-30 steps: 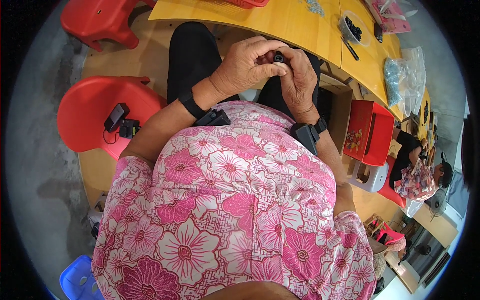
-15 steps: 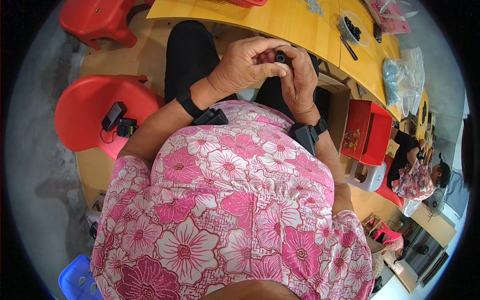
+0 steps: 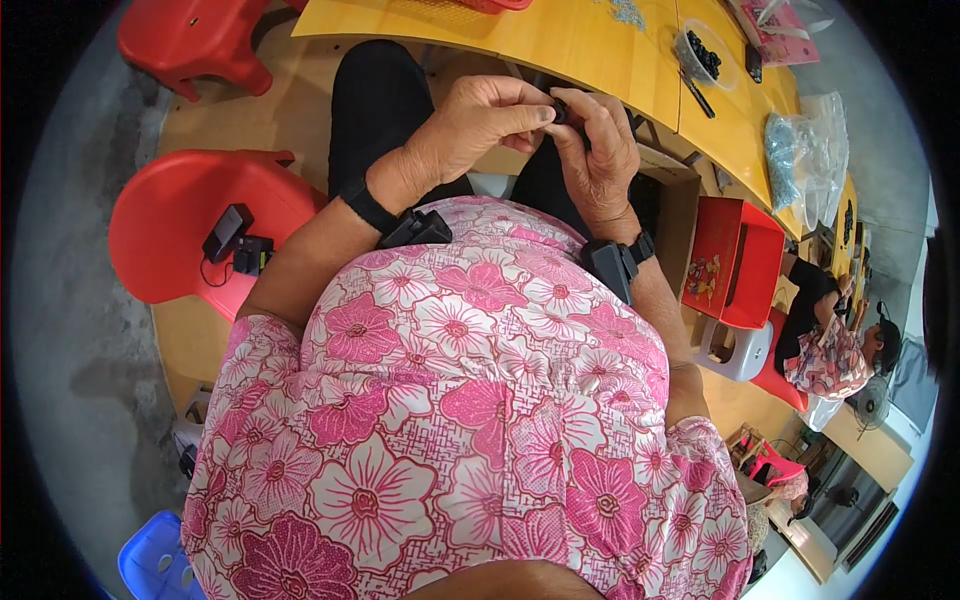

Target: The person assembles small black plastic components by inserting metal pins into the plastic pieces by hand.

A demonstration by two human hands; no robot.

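Note:
In front of my lap, just off the table's near edge, a small black cylindrical part [image 3: 560,113] sits between both hands. My left hand [image 3: 482,122] pinches at its end with thumb and forefinger. Curled around its other side are the thumb and fingers of my right hand [image 3: 602,155]. Fingers cover most of the part, so its full shape is hidden. On the yellow table [image 3: 590,55], a clear bowl [image 3: 735,70] holds several small black pieces [image 3: 704,56]. A thin black pen-like stick [image 3: 697,96] lies beside the bowl.
Small pale blue pieces [image 3: 628,12] lie on the table near a red basket [image 3: 460,14]. Clear plastic bags [image 3: 818,150] rest at the right edge. A red box [image 3: 735,265] stands at my right, a red stool [image 3: 160,225] at my left. Other people sit farther right.
The black part has turned, so its round hollow end no longer faces up. My left thumb and forefinger have moved onto it, and my right fingers have shifted slightly.

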